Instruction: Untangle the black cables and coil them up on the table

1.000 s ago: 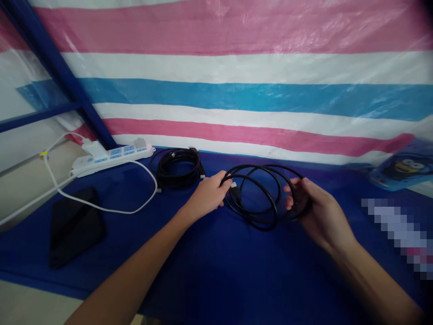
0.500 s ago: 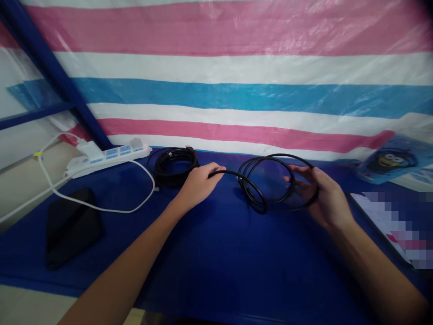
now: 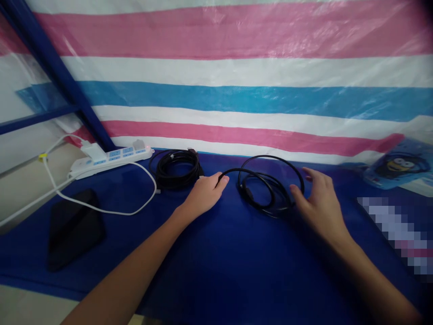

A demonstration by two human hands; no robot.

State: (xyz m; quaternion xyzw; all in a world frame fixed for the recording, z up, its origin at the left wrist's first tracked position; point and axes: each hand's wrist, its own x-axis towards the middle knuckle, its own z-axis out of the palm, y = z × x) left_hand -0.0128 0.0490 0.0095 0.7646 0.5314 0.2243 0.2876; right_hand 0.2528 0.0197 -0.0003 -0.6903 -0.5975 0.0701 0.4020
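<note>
A black cable (image 3: 267, 189) lies in loose loops on the blue table cover (image 3: 216, 253), at the middle of the far side. My left hand (image 3: 206, 194) is closed on one end of this cable, which arcs from its fingertips over to the loops. My right hand (image 3: 316, 203) rests on the cover beside the right edge of the loops, fingers spread and holding nothing. A second black cable, coiled tight (image 3: 177, 168), sits just left of my left hand, apart from it.
A white power strip (image 3: 111, 158) with a white lead (image 3: 101, 208) lies at the back left. A black flat pouch (image 3: 74, 228) lies at the left front. A blue cartoon-printed case (image 3: 401, 168) rests at the back right. A striped tarp (image 3: 237, 72) hangs behind.
My right hand has let go of the cable loops, which dropped from upright to lying on the cover. My left hand still grips the cable end and has shifted slightly right.
</note>
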